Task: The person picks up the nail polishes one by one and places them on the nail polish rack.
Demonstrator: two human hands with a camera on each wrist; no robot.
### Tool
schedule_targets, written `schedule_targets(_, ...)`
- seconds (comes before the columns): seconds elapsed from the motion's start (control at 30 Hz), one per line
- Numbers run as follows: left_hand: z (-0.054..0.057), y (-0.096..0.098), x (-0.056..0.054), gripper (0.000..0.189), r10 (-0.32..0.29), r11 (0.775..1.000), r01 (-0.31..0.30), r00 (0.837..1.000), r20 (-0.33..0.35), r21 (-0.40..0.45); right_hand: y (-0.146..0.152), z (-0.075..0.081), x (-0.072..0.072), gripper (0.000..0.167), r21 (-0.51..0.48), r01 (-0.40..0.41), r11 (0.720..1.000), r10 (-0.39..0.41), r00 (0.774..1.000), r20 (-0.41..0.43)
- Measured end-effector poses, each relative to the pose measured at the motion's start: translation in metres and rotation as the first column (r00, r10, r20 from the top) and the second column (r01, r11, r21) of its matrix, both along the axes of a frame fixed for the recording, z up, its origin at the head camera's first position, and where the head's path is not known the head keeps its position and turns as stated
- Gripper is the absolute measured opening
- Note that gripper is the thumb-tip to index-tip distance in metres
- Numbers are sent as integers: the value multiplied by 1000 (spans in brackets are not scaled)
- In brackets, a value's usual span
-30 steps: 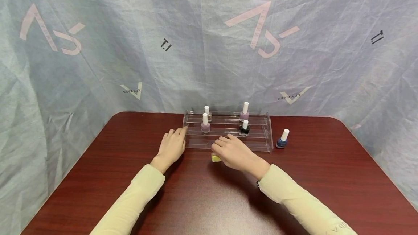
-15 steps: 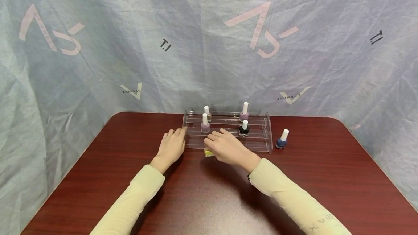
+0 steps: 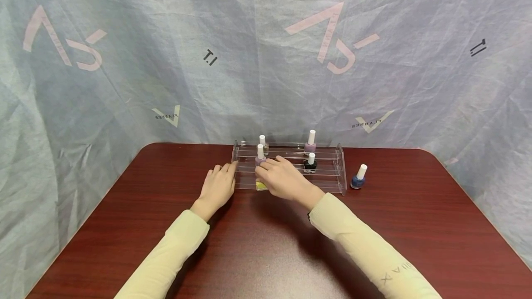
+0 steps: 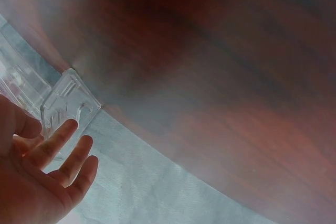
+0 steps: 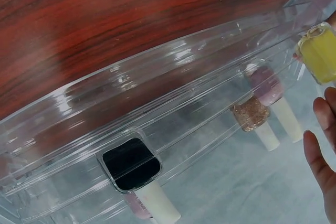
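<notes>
The right hand [image 3: 282, 180] has carried one pinched yellow bottle [image 3: 261, 185] to the rack [image 3: 332, 176] holding four; left hand [image 3: 217, 187] spread.

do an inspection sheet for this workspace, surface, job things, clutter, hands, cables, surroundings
Surface: dark red wooden table, glossy.
Job's things: clear tiered rack holding four white-capped bottles, among them a black bottle; yellow bottle at the rack's front left.
Clutter: blue bottle standing on the table, right of the rack.
Hands: left hand, fingers straight, touches the rack's left end; right hand holds the yellow bottle.
Cables: nothing seen.
Surroundings: grey printed cloth backdrop.
</notes>
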State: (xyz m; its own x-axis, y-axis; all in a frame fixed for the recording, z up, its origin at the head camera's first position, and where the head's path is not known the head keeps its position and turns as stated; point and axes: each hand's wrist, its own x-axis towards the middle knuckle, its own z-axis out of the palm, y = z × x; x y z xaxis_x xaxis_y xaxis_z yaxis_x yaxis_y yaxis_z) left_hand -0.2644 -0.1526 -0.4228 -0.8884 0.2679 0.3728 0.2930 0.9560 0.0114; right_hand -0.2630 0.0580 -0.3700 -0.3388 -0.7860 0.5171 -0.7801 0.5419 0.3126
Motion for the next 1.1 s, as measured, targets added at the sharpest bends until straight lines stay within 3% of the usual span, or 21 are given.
schedule_targets(0.4, 1, 0, 1, 48, 1, 1000, -1, 1000, 16, 0, -7, 4, -12, 10, 1, 62, 998, -62, 996, 60)
schedule_targets(0.83, 3, 0, 2, 47, 2, 1000, -2, 1000, 2, 7, -12, -5, -22, 10, -12, 94, 995, -94, 995, 45)
schedule_targets(1.1, 2, 0, 1, 47, -1, 1000, 1, 1000, 6, 1, -15, -11, -25, 14, 30, 132, 991, -135, 987, 89)
